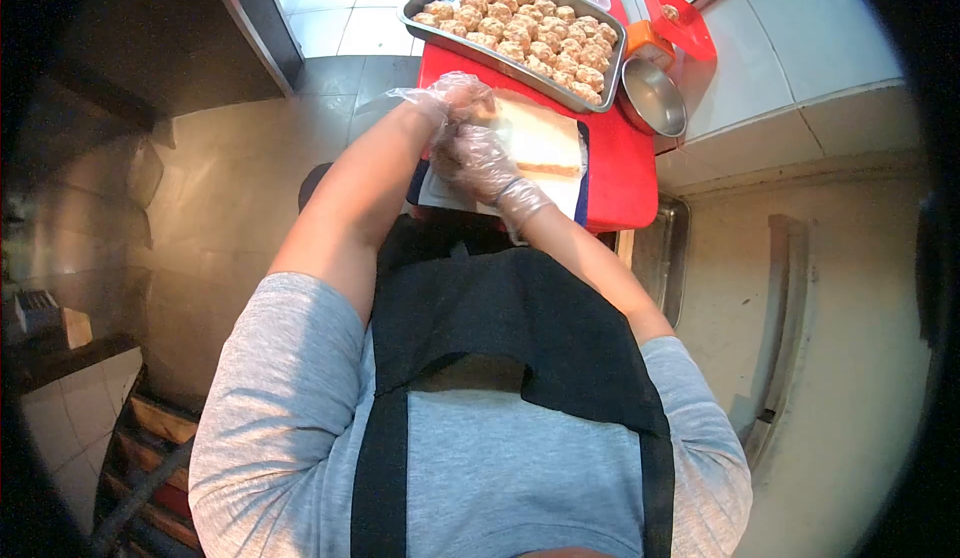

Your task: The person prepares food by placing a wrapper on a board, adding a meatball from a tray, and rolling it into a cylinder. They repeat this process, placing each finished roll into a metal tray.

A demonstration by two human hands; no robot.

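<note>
Both my hands wear clear plastic gloves and meet at the left end of a pale, flat slab (540, 138), which looks like a stack of thin sheets. My left hand (462, 98) is bent over the slab's upper left corner. Just below it, my right hand (480, 163) has its fingers curled, close to the left hand's fingers. What the fingers hold is too small and hidden to make out. Under the slab lies a white sheet (560, 194) on a dark blue tray or board, on the red table (625, 178).
Beyond the slab, a metal tray (613, 88) holds rows of several round, lumpy balls (520, 28). To its right are a metal bowl (655, 98), an orange scale (650, 46) and a red dish (690, 33). A tiled wall (830, 28) bounds the right side.
</note>
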